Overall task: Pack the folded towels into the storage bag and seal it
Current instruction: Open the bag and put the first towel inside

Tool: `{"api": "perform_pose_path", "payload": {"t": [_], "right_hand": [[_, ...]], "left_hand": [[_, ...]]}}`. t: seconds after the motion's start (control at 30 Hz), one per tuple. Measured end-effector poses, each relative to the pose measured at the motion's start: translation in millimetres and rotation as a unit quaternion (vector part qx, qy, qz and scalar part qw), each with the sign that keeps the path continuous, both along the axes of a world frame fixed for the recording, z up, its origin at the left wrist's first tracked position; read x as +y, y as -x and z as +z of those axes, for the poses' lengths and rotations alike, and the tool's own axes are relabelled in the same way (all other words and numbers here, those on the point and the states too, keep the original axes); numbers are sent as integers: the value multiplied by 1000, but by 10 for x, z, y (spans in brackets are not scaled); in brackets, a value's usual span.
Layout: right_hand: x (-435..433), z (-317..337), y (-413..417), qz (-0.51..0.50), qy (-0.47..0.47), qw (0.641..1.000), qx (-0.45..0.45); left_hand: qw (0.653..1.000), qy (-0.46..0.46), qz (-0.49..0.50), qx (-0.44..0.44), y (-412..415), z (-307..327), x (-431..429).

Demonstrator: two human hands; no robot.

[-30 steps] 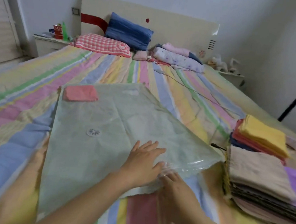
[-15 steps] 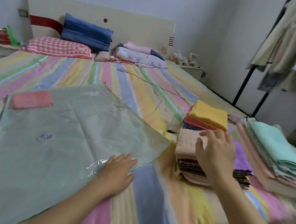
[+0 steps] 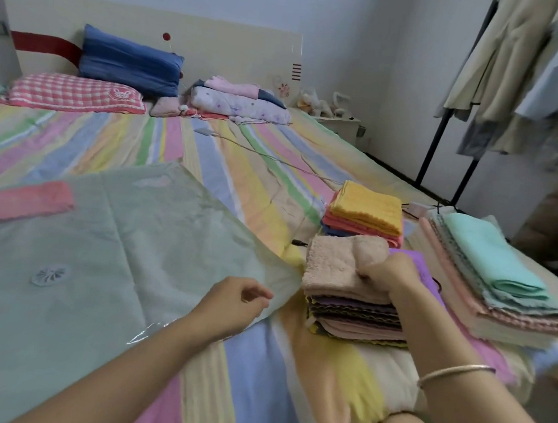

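Note:
A large translucent green storage bag (image 3: pixel 100 261) lies flat on the striped bed, with one pink folded towel (image 3: pixel 30 200) inside near its far left corner. My left hand (image 3: pixel 231 304) pinches the bag's near right edge and lifts it slightly. My right hand (image 3: pixel 389 274) grips the beige towel (image 3: pixel 334 265) on top of a stack of folded towels (image 3: pixel 352 315) to the right of the bag. Beyond that stack sits a smaller pile topped by a yellow towel (image 3: pixel 369 207).
A wider stack with a mint towel (image 3: pixel 486 257) on top lies at the bed's right edge. Pillows (image 3: pixel 128 61) and folded bedding sit by the headboard. A thin cable (image 3: pixel 276 159) crosses the bed. A clothes rack (image 3: pixel 539 83) stands at the right.
My right hand left the bag's opening, reached right and closed on the beige towel. My left hand went from pressing flat on the bag to pinching its edge. The view swung right.

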State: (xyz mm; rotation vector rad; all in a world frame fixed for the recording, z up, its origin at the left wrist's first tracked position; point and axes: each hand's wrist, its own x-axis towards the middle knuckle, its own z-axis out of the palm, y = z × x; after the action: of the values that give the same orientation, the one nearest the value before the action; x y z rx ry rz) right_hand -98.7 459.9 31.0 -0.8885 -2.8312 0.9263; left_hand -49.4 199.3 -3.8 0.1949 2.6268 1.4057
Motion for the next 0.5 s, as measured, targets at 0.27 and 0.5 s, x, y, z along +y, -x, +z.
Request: {"api": "perform_pose_path", "payload": {"t": [0.27,0.5], "right_hand": [[-416,429,-248,128,338,924,126],[-1317,568,-445,244,600,762,-2]], "left_hand": [[888,-357,76,-278,69,-20,139],[702,-633,46,-323,-300,-22,-746]]}}
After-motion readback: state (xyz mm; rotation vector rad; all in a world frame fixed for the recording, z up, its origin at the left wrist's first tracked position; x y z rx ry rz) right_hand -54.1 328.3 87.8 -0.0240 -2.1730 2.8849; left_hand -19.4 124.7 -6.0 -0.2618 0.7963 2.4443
